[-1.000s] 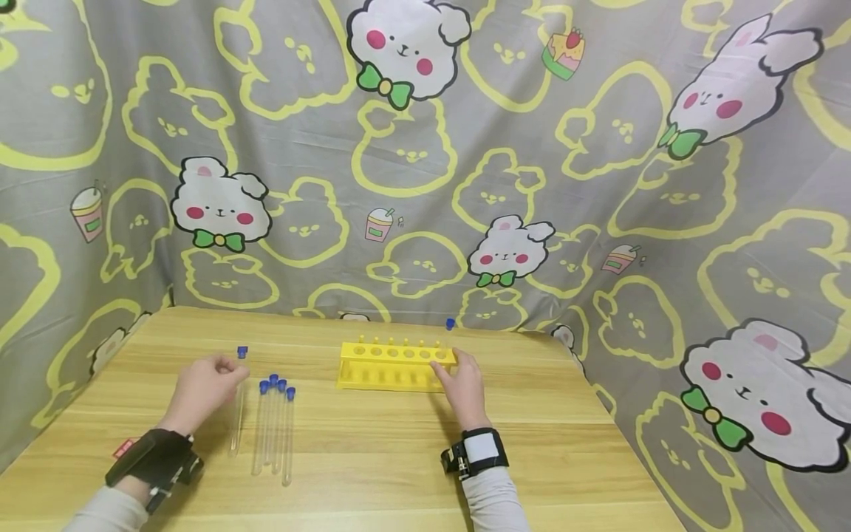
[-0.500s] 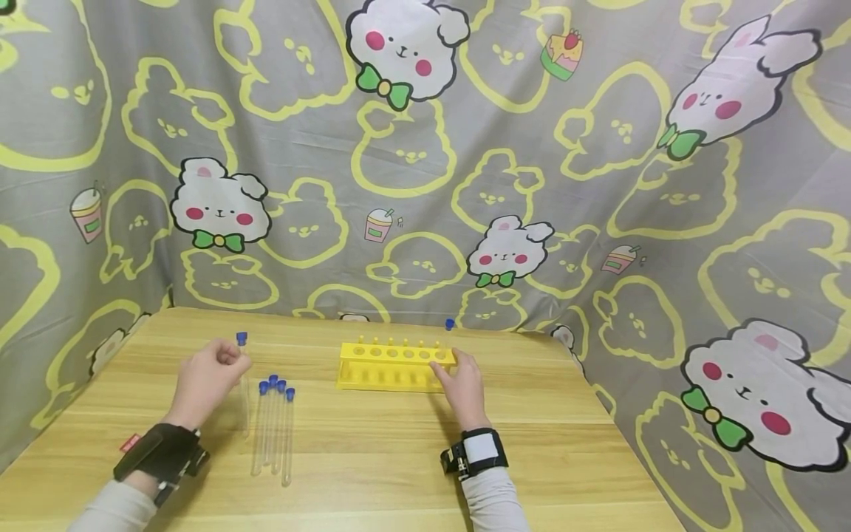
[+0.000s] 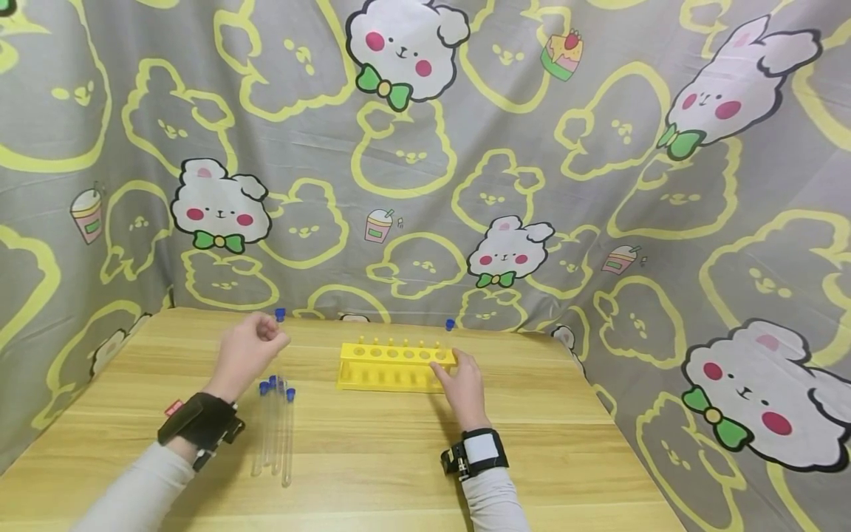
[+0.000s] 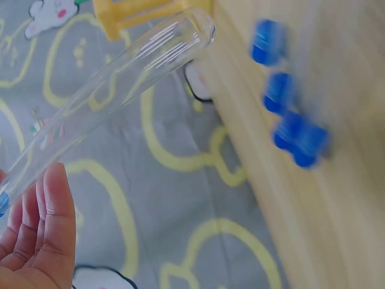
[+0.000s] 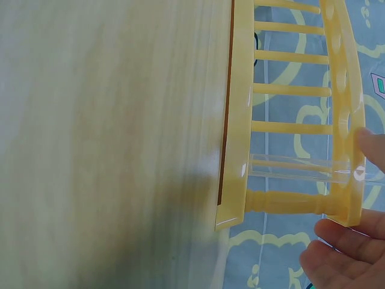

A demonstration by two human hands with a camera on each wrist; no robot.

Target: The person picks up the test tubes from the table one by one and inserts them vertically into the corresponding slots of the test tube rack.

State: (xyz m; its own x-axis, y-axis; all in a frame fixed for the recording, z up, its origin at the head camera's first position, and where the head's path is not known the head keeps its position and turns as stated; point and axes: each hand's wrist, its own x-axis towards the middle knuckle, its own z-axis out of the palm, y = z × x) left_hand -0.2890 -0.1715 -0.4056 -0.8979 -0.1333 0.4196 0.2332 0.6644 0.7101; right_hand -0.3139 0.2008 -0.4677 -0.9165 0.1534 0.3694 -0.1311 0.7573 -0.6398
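Left hand (image 3: 249, 351) nearer rack (image 3: 397, 360), tube (image 4: 111, 95) in pinch — right hand (image 3: 465, 386) round rack

Yellow rack (image 5: 292, 90) looking like glossy plastic, edges catching light. Clear tube (image 4: 120, 93) gleaming smooth, passing for glass or plastic. Blue caps (image 4: 277, 93) looking plasticky too. Tabletop (image 3: 532, 421) showing smooth wood grain. Backdrop (image 3: 412, 207) hanging matt, creased cloth.
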